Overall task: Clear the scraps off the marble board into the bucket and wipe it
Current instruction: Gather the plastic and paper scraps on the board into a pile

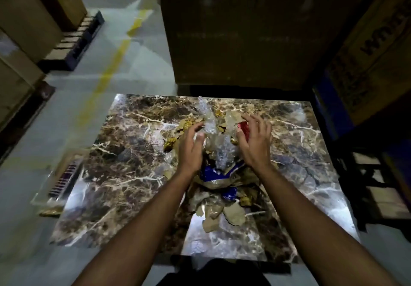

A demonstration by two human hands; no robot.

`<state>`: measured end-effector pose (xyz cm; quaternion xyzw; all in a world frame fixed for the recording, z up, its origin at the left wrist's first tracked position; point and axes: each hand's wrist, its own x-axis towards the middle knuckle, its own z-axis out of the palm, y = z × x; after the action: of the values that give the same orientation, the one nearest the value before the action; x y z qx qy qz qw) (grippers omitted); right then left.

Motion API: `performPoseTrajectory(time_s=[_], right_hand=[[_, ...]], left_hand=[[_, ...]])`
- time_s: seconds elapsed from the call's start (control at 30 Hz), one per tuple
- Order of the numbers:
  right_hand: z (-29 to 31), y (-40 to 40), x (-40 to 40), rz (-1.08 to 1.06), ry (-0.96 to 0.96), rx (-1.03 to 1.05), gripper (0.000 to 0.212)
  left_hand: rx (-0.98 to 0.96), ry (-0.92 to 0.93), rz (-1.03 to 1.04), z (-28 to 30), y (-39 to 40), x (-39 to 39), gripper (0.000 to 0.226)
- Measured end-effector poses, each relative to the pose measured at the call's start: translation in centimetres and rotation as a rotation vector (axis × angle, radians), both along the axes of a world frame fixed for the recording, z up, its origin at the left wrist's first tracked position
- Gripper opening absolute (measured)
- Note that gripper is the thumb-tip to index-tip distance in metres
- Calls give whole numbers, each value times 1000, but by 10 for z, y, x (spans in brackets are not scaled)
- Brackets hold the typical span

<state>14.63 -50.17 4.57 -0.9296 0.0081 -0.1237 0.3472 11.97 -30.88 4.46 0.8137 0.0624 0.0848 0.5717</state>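
A brown marble board (124, 174) with white veins lies in front of me. A heap of scraps runs down its middle: crumpled clear plastic (219, 152), a blue wrapper (211, 174), brown paper pieces (222, 212), gold bits (171, 142) and a red wrapper (244, 128). My left hand (191, 147) and my right hand (255, 141) sit on either side of the clear plastic, fingers straight, palms facing each other. The left fingertips touch the plastic. The right hand is against the red wrapper. No bucket is in view.
Large cardboard boxes (233, 29) stand behind the board, and more boxes (373, 52) at the right. A clear flat case (60, 181) lies on the grey floor at the board's left edge. Boxes on a dark pallet (73, 47) stand at far left, beside a yellow floor line (111, 63).
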Motion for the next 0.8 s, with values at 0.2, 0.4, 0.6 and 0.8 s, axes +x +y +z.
performPoseTrajectory(time_s=[0.2, 0.4, 0.6, 0.8], right_hand=[[-22, 34, -9, -74, 138, -139, 57], [-40, 62, -17, -43, 175, 10, 69], [-48, 72, -9, 4, 131, 313, 58], [-29, 69, -8, 37, 147, 570, 59]], left_hand=[[-190, 85, -54, -21, -19, 15, 35], [-361, 121, 54, -39, -42, 11, 33], [-547, 89, 83, -33, -57, 11, 36], [-614, 128, 105, -14, -66, 11, 36]])
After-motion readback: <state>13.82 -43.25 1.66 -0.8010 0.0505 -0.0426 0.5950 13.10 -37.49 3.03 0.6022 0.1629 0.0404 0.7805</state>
